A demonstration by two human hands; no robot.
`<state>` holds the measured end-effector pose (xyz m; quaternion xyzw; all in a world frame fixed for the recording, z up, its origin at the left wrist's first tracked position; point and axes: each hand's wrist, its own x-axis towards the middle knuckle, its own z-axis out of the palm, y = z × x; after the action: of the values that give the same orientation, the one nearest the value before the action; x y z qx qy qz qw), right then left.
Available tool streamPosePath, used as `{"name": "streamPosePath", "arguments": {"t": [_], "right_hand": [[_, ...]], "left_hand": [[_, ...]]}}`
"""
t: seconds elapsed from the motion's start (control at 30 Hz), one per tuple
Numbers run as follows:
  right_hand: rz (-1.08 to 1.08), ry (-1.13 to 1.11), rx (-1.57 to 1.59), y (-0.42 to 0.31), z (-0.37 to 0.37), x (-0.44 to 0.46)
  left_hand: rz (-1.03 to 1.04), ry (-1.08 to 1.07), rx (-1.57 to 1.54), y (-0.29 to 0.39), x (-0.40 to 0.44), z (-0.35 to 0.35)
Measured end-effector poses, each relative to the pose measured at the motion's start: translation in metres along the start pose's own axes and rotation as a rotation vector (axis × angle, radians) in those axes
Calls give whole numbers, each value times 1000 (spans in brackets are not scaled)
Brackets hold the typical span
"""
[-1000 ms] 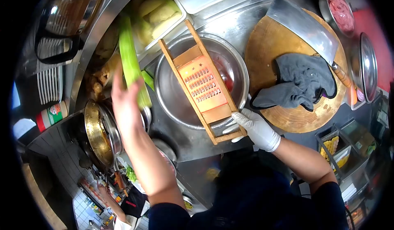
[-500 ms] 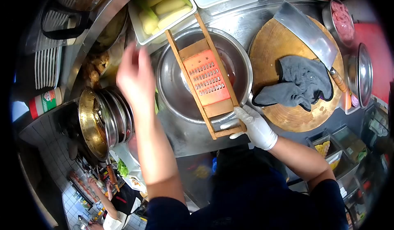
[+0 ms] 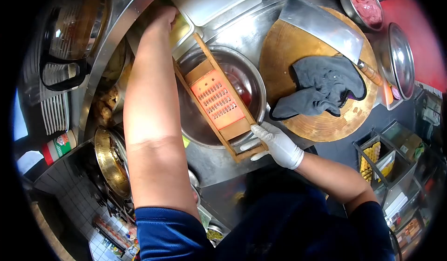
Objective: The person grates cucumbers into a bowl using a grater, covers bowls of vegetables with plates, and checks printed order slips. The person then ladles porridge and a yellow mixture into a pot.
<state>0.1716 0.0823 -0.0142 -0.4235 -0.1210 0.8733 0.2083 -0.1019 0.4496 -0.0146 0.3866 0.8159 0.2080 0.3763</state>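
A wooden-framed grater (image 3: 236, 129) with an orange perforated plate lies tilted across a steel bowl (image 3: 260, 74). My gloved right hand (image 3: 281, 147) grips the lower end of its frame. My bare left hand (image 3: 163, 17) is stretched far forward, reaching into the white tray (image 3: 189, 31) that holds pale peeled vegetables. My forearm and hand cover most of this tray, and the left fingers are hidden. Something reddish shows inside the bowl, beneath the grater.
On the right, a cleaver (image 3: 323, 28) and a grey cloth (image 3: 328, 86) lie on a round chopping board (image 3: 274, 51). Beyond it stand a bowl of pink meat (image 3: 365, 4) and a steel lid (image 3: 401, 60). A lidded white container (image 3: 219, 0) is at the back.
My left hand has moved forward from beside the bowl into the tray of vegetables. My right hand keeps its hold on the grater; the whole view has shifted.
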Motion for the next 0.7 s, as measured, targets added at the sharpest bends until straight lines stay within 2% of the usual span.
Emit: {"name": "streamPosePath", "arguments": {"t": [0.47, 0.6, 0.7], "right_hand": [[31, -39, 3, -7, -1, -3], [53, -75, 5, -4, -3, 1], [38, -87, 27, 1, -6, 8]], "left_hand": [[-88, 90, -240, -10, -10, -26], [-113, 233, -381, -27, -62, -43], [46, 222, -480, -43, -159, -60]]}}
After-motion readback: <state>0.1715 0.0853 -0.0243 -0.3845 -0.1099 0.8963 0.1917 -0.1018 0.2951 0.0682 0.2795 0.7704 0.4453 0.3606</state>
